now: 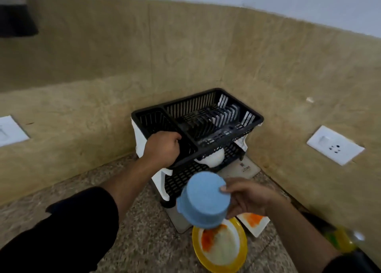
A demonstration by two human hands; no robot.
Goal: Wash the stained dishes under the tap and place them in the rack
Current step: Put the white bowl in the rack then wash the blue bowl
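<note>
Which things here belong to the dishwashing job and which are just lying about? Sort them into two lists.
Job:
blue bowl, held in the right hand
rack, gripped by the left hand
yellow plate, orange-stained
white plate, orange-stained
white bowl, on the rack's lower tier

Lying about:
socket
yellow bottle, blurred

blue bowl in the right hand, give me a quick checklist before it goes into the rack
1. Right hand grip on the blue bowl: ok, fingers on its side, bowl upside down.
2. Bowl washed clean: cannot tell, the inside faces away.
3. Space in the dish rack upper tier: ok, its slots are bare.
4. Rack steadied: ok, left hand grips its front edge.
5. Lower tier free: not ok, a white bowl sits there.
6. Other dishes done: not ok, the yellow plate is stained orange.
</note>
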